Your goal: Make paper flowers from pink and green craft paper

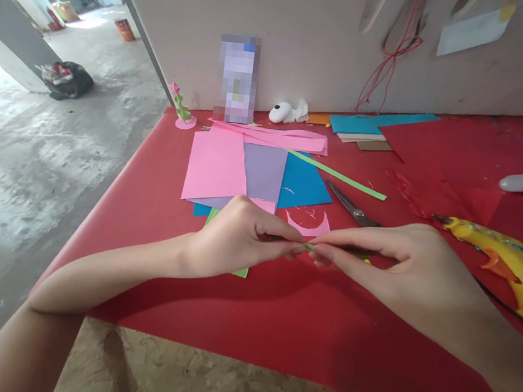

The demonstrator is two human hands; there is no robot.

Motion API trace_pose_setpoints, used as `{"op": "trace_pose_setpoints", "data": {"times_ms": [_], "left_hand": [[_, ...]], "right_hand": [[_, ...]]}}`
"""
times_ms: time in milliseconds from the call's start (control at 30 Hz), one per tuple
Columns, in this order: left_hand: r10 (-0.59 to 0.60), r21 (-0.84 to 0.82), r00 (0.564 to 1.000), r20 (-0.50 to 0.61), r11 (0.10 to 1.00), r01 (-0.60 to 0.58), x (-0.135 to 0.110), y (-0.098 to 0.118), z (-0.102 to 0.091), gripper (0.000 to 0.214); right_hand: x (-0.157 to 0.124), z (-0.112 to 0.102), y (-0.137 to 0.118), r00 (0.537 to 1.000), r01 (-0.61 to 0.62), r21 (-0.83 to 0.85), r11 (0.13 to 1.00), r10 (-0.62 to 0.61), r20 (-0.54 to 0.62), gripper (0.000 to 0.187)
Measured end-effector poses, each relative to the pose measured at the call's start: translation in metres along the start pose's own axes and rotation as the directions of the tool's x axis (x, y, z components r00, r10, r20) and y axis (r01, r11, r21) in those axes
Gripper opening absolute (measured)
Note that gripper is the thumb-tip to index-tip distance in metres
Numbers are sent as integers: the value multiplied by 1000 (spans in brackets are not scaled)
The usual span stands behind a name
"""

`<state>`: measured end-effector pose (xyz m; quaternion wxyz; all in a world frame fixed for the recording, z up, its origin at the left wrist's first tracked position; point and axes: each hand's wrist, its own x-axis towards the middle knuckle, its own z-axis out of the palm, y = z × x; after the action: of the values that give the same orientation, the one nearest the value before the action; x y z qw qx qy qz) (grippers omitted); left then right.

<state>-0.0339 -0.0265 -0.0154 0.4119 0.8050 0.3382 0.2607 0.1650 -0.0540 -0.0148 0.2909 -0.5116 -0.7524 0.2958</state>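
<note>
Between the fingertips of both hands is a small green paper strip, mostly covered by the fingers. My left hand pinches its left end, thumb and fingers pressed together. From the other side my right hand pinches it too, the two sets of fingertips almost touching. Just beyond the fingers lies a curved pink paper scrap. Scissors rest behind my right hand. Pink paper, purple paper and blue paper overlap beyond my left hand, with a long green strip to their right.
A yellow glue gun lies at the right, its black cord running under my right arm. A small paper flower stands at the far left corner. Behind the papers a blurred phone leans on the wall beside a white rounded object.
</note>
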Motion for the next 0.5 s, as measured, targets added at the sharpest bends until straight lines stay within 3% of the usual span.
{"op": "trace_pose_setpoints", "data": {"times_ms": [167,300,400,500], "left_hand": [[-21,24,1000,10,999,21,1,0,1,17],[39,100,999,17,994,-41,1,-3,3,15],[34,113,999,42,993,-38,1,-4,3,16],[11,120,999,47,993,-16,0,-4,2,16]], "right_hand": [[-3,1,3,990,140,-84,987,-142,-11,24],[-5,3,5,971,227,-161,961,-235,-35,26],[-4,5,5,976,207,-155,966,-214,-34,22],[-2,7,3,996,89,-90,992,-92,-24,16]]}}
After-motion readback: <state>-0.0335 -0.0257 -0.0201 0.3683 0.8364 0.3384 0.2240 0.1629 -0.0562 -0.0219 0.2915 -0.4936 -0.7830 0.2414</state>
